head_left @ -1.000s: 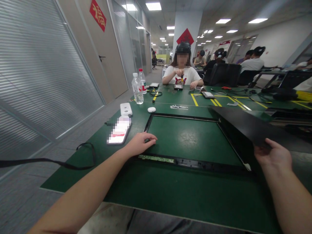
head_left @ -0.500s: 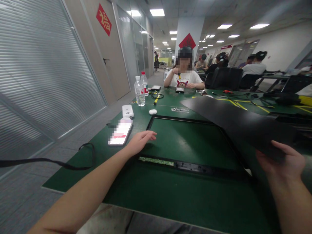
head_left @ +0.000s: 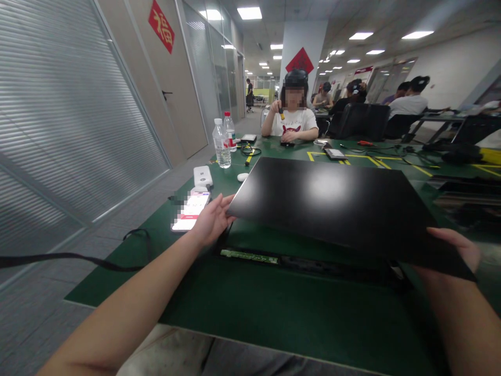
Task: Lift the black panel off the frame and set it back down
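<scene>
A large flat black panel hovers above a black rectangular frame that lies on the green table. My left hand grips the panel's near left corner. My right hand holds its near right corner, thumb on top, fingers hidden beneath. A green circuit strip runs along the frame's front edge.
A lit phone, a white box and a small white case lie left of the panel. Two water bottles stand behind. A black strap hangs off the left edge. A person works across the table; others sit farther back.
My right hand swung the black panel from the right side over the frame. My left hand lifted off the frame's left edge and took the panel's left corner.
</scene>
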Motion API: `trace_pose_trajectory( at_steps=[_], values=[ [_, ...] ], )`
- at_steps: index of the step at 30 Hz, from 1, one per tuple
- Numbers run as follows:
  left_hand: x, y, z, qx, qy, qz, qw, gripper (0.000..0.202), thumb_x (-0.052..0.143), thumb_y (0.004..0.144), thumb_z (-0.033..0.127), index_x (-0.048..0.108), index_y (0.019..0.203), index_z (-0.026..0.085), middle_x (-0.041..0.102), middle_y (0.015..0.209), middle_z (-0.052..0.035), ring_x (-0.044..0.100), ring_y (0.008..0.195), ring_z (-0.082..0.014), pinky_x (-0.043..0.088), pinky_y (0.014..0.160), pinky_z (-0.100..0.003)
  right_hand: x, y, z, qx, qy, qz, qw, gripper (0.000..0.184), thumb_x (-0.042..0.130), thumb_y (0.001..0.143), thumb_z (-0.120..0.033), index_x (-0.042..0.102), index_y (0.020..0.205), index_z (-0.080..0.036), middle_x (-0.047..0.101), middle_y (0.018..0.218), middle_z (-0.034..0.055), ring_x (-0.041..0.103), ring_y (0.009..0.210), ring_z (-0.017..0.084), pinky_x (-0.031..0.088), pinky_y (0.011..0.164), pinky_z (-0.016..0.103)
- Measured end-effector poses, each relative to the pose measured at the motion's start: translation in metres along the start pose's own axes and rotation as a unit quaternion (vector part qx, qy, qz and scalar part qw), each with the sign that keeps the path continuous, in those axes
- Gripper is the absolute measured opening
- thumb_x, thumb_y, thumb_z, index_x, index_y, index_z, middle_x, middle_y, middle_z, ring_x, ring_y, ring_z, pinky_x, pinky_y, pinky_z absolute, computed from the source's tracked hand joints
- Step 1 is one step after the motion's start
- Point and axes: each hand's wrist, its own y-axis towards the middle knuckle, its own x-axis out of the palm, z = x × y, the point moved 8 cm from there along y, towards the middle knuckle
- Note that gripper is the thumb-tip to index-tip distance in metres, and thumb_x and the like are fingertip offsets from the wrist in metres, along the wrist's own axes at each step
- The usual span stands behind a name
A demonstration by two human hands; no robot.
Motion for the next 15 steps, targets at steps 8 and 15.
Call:
trace_pose_trajectory(
  at_steps=[8,15],
  values=[
    [-0.001,-0.003,0.012,0.043,0.031,0.001,0.999,0.043,0.086,0.072,0.023,0.084,0.114,0.014,0.085,0.108,-0.0101,0.077,0.094,-0.0258,0.059,0.075,-0.03,0.001,-0.003,0.009,0.053,-0.06,0.04,0.996,0.022,0.066,0.058,-0.01,0.067,0.076,-0.023,0.077,0.08,0.0112,0.08,0.086,0.035,0.072,0.076,0.051],
    [-0.011,-0.002,0.022,0.072,0.002,0.044,0.996,0.04,0.086,0.067,0.021,0.085,0.106,0.012,0.085,0.097,-0.0086,0.075,0.084,-0.0231,0.058,0.073,-0.029,0.019,-0.003,0.03,0.141,-0.105,-0.073,0.982,0.042,0.064,0.061,-0.007,0.074,0.101,-0.018,0.082,0.087,0.0119,0.08,0.076,0.03,0.069,0.064,0.041]
  ],
)
